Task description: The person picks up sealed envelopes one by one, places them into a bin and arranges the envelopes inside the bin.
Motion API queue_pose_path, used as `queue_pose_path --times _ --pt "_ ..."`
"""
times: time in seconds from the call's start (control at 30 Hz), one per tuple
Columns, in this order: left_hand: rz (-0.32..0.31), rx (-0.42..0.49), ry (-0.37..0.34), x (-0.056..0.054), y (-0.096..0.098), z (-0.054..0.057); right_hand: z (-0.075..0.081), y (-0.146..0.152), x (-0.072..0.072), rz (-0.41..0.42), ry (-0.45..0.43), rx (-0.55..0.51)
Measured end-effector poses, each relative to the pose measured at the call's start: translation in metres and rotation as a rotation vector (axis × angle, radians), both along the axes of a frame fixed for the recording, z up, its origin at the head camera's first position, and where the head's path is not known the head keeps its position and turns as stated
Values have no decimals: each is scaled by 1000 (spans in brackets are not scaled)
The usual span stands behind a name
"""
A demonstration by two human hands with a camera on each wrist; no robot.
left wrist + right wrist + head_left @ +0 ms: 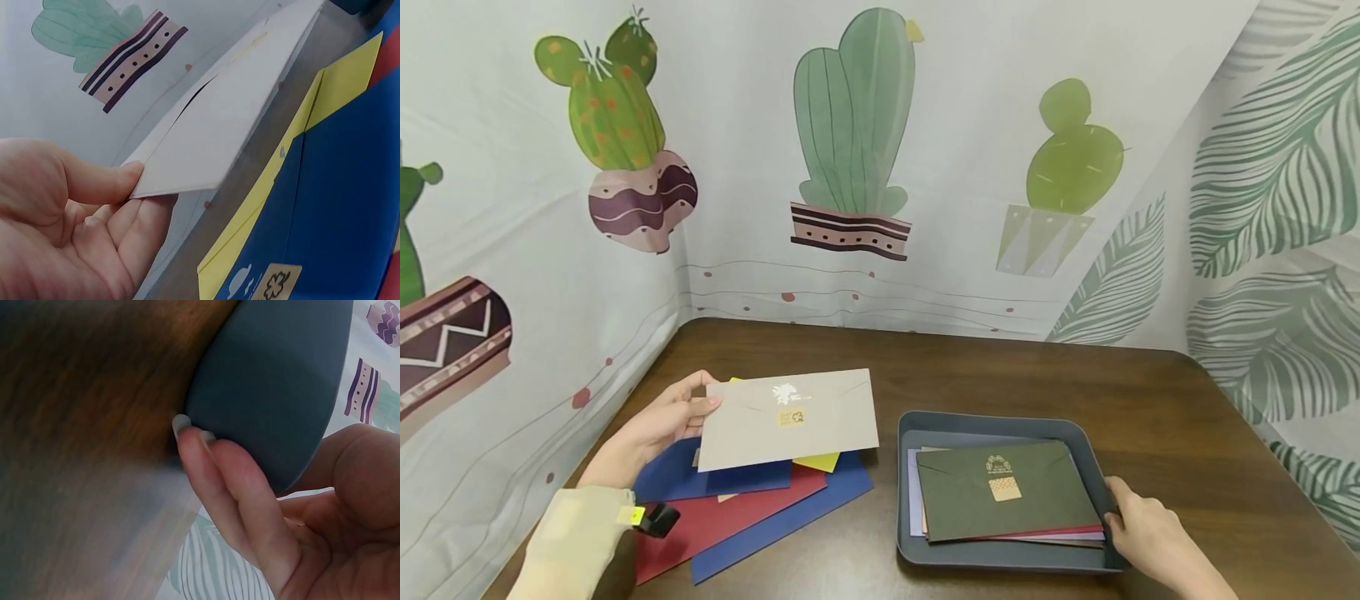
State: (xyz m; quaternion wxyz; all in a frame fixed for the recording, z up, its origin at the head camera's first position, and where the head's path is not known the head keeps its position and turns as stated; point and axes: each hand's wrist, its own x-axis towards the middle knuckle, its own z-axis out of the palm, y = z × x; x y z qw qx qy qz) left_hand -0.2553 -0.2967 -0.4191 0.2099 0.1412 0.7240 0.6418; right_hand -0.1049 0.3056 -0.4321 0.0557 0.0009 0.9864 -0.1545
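Evidently, the work stood partway along, by the look of the two groups. Set down in the grey tray (pixel 1000 565): one dark green envelope (pixel 1037 483) uppermost, gold emblem and patterned label; below it, a lilac envelope (pixel 915 500) and a red edge (pixel 1063 531), remainder too covered to count. Left outside, overlapping on the brown counter (pixel 827 558): a yellow envelope (pixel 820 462), an upper blue envelope (pixel 748 478), a red envelope (pixel 752 508), a lower blue envelope (pixel 790 532). In transit, as judged: one pale envelope (pixel 835 433), raised above the loose pile, left of the tray; oblong, flat, tilted, flap seam visible, white floral motif over a small gold label. Left hand (pixel 679 410): fingers pinched its near corner against the thumb. Right hand (pixel 1150 531): fingers gripped the tray's right wall.
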Motion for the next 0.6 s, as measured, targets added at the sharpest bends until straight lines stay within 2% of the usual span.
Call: queue_pose_path --times 0.37,0.6 --pt "-89 117 48 4 8 3 0 0 -1 -1 30 -6" --pt "-72 91 52 6 10 2 -1 1 0 0 33 0"
